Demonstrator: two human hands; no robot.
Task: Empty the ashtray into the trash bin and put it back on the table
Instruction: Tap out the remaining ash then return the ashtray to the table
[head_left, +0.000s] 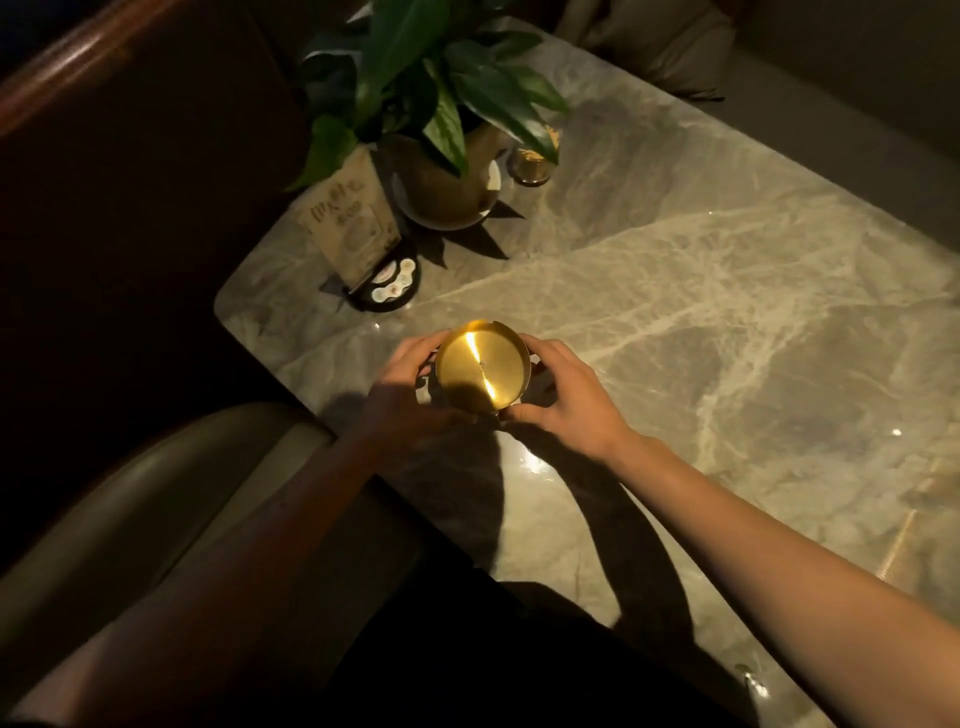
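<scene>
A round brass-coloured ashtray (482, 366) with a notched rim sits between both hands, just above or on the marble table (701, 312) near its left edge. Its inside looks bare and shiny. My left hand (402, 387) cups its left side, fingers curled round the rim. My right hand (563, 397) grips its right side, thumb under the near edge. I cannot tell whether the ashtray touches the table. No trash bin is in view.
A potted green plant (441, 104) on a white saucer stands at the table's far left corner. Beside it are a menu card stand (353, 228), a round call-button device (392, 286) and a small glass holder (531, 163). A padded seat (156, 493) lies left below.
</scene>
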